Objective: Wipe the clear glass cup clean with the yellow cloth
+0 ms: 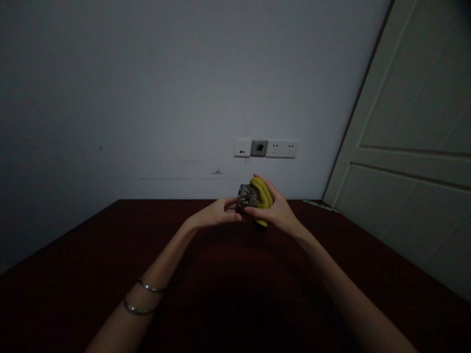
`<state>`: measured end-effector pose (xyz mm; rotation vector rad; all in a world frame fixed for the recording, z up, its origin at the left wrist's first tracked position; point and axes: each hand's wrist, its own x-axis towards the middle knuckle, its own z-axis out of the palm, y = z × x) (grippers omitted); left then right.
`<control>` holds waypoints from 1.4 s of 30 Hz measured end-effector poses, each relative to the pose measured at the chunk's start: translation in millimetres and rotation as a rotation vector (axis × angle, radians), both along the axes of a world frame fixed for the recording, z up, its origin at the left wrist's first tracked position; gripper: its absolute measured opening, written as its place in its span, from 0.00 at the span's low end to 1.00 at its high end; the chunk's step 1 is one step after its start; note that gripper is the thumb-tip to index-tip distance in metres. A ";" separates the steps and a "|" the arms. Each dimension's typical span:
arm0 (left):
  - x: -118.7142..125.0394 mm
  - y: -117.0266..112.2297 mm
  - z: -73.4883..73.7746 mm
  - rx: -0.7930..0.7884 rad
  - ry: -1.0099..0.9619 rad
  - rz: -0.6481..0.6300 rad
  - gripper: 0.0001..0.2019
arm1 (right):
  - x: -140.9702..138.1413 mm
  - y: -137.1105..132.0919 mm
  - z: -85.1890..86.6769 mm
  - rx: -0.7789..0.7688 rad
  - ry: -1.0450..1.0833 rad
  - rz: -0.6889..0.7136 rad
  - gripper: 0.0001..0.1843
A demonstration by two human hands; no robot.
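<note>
Pale grey-white wall point(176, 88) fills most of what I can see from where I stand, dim and a little scuffed. Below it spreads a dark reddish-brown tabletop point(91, 245), and on the right leans, or seems to lean, a cream panelled door point(412, 147). A row of wall plates — white sockets point(281, 149) beside a grey one — sits above the table's back edge.

Both bare hands meet just in front of that edge, lifted off the top. The right hand point(279, 211) is closed around a folded, mustard-yellow soft cloth point(263, 193), its thumb reaching onto the near side of a small, clear, faceted block, probably glass point(247, 195). The left hand point(218, 213) is half curled at the block's left end, thumb and fingers parted; whether it bears any weight I can't tell. Two silver-coloured metal bangles point(150, 288) ring the left forearm.

I'd judge the block stiff, fairly heavy for its size, slick on bare skin and easily chipped — best held by opposite sides, with the cloth adding grip. The cloth looks light and pliable, fine to pinch anywhere.
</note>
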<state>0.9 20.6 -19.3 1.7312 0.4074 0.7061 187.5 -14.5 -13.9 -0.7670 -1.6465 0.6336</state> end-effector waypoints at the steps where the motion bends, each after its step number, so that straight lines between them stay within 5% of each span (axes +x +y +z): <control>1: 0.8 0.5 0.2 0.005 -0.012 0.019 0.34 | -0.4 1.7 0.0 -0.030 0.031 0.002 0.47; 6: 7.4 -2.2 1.0 -0.042 -0.101 0.184 0.53 | -2.5 7.9 0.9 -0.153 0.106 0.001 0.46; 10: 11.5 -7.4 2.4 0.016 -0.111 0.263 0.59 | -4.2 6.6 3.1 -0.156 0.091 0.009 0.46; 21: 13.4 -6.2 1.7 0.147 -0.131 0.251 0.36 | -3.8 6.9 -0.3 -0.147 -0.005 0.091 0.45; 30: 10.5 0.4 -4.4 0.243 -0.092 0.436 0.43 | 1.2 3.4 0.7 0.011 -0.142 0.043 0.32; 37: 12.4 5.2 -10.0 0.347 -0.168 0.506 0.40 | -11.3 -10.1 -0.8 0.426 -0.400 -0.052 0.25; 42: 13.6 -4.5 -6.8 0.582 -0.098 0.572 0.40 | -10.9 -4.2 -2.1 0.444 -0.289 -0.078 0.20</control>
